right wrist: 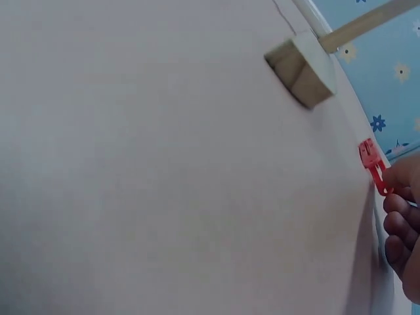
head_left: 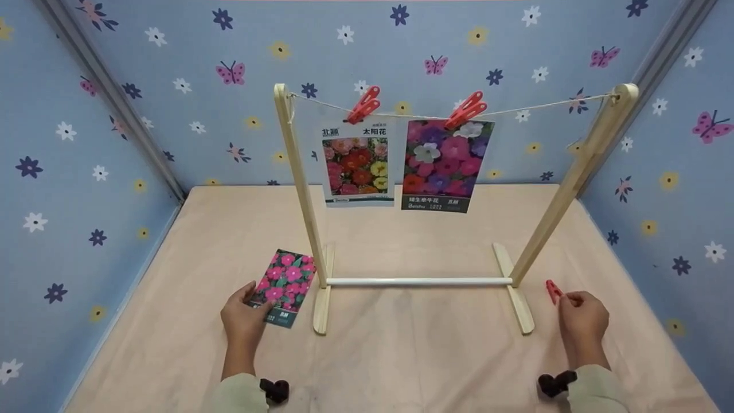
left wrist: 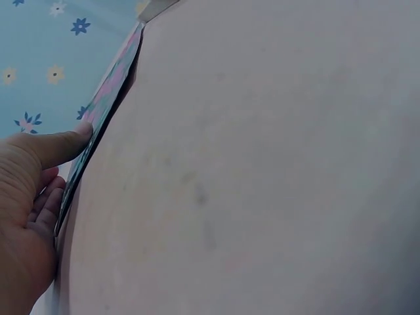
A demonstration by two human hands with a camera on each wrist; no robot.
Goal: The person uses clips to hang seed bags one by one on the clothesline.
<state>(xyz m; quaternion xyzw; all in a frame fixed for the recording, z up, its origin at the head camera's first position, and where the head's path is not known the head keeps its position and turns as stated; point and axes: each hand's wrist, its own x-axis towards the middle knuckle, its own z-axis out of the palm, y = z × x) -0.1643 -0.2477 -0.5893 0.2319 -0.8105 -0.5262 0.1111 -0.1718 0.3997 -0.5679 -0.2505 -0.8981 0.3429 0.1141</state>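
Note:
My left hand (head_left: 243,315) pinches a seed packet (head_left: 291,274) with pink flowers and a dark lower band, just left of the wooden rack's left foot (head_left: 322,310). The left wrist view shows the thumb (left wrist: 62,146) on the packet's face, with the other fingers behind it. On the right, beyond the rack's right foot, my right hand (head_left: 585,321) pinches a red clothespin (head_left: 553,291) between thumb and forefinger. That clothespin (right wrist: 371,161) points away from the fingers in the right wrist view.
A string (head_left: 533,107) spans the rack's two posts. Red clothespins hold two flower packets on it, a white-bordered one (head_left: 358,166) and a purple-pink one (head_left: 444,163). A white rod (head_left: 418,281) joins the feet. Flowered walls (head_left: 344,63) enclose the pale tabletop (head_left: 413,355).

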